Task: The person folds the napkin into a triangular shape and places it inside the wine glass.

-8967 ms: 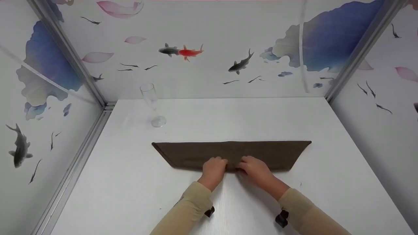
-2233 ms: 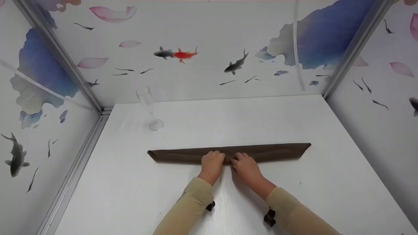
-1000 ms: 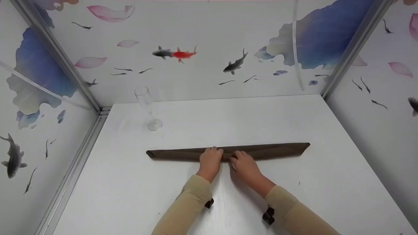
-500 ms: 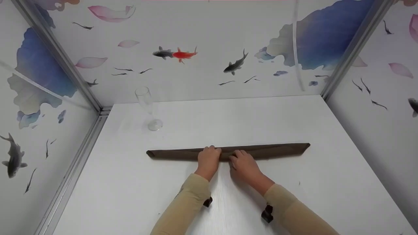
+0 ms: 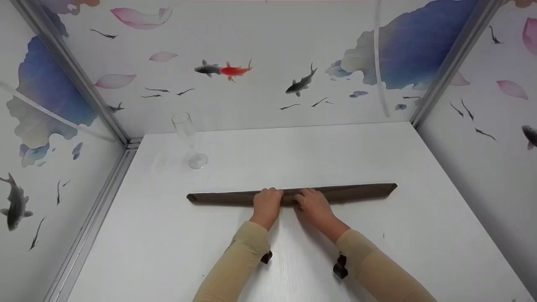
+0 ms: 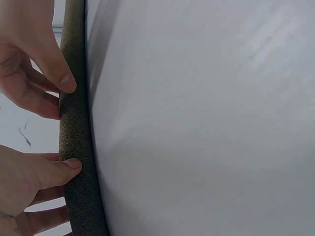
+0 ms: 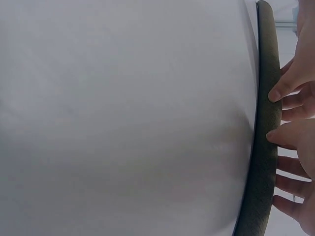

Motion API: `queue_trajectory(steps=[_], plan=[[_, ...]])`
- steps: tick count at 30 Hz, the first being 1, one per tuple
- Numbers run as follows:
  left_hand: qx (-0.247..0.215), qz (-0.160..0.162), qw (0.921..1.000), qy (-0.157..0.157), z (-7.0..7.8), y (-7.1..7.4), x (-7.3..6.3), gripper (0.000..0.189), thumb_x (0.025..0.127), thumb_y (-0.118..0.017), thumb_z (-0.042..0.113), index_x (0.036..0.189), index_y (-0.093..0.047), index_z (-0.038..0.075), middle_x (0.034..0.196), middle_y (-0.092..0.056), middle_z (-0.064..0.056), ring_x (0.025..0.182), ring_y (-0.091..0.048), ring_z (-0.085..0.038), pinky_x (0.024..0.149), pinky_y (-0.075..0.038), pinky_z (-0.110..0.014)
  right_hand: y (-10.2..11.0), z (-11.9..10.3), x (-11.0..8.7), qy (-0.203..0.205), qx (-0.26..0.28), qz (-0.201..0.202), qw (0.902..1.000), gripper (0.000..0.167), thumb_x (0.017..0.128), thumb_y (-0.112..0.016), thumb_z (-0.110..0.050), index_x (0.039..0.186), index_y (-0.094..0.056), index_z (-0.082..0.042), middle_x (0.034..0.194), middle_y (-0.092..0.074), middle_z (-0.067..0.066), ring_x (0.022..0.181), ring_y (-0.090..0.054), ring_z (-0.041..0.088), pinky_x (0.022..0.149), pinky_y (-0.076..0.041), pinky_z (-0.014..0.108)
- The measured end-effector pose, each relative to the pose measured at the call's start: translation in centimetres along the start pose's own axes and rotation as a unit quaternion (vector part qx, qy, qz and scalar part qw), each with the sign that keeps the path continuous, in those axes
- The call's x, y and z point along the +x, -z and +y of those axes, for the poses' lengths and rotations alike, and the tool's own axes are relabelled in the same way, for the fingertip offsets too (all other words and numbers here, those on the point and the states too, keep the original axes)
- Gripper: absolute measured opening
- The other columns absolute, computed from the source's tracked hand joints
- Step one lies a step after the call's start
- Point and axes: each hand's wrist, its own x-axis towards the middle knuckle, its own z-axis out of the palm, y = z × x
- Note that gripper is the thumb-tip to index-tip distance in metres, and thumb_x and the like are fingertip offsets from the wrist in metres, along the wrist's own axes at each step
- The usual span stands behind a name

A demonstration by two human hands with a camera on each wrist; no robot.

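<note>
The dark brown woven cloth (image 5: 226,199) lies as a long, narrow roll across the middle of the white table (image 5: 168,235). Rolling appears nearly complete: most of the fabric seems wound up, with perhaps a thin strip left along the far edge. The left hand (image 5: 267,206) and right hand (image 5: 314,206), side by side at mid-length, pinch the cloth, thumbs on its near face, other fingers behind. The clear stemmed glass (image 5: 188,136) stands apart, untouched.

Cloth roll (image 5: 361,193) lies crosswise on the surface (image 5: 335,155), left hand (image 5: 267,206) and right hand (image 5: 316,208) side by side on its middle, glass (image 5: 198,161) standing behind its left end, back panel (image 5: 247,102) beyond the glass, side panels (image 5: 482,167) flanking the surface left and right.
</note>
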Motion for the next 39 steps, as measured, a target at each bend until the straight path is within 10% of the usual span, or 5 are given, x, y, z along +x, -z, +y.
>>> queue_trajectory(steps=[31,39], plan=[[-0.075,-0.088,0.9933,0.003,-0.4,1.8,-0.8,0.013,0.086,-0.075,0.010,0.098,-0.073,0.014,0.092,-0.071,0.000,0.086,-0.067,-0.021,0.071,-0.053,-0.035,0.6,0.7,0.1,0.014,0.030,-0.084,0.9959,0.014,0.088,-0.068,0.001,0.100,-0.068,-0.006,0.085,-0.063,0.008,0.078,-0.061,0.028,0.071,-0.050,0.039],[-0.031,-0.021,0.9987,-0.033,0.2,1.3,-0.6,0.011,0.083,-0.078,0.010,0.091,-0.074,0.017,0.082,-0.065,-0.002,0.078,-0.064,-0.024,0.064,-0.053,-0.038,0.7,0.8,0.6,0.004,0.052,-0.092,0.9944,0.021,0.091,-0.065,0.000,0.109,-0.071,-0.009,0.084,-0.062,0.008,0.079,-0.061,0.028,0.071,-0.051,0.040]])
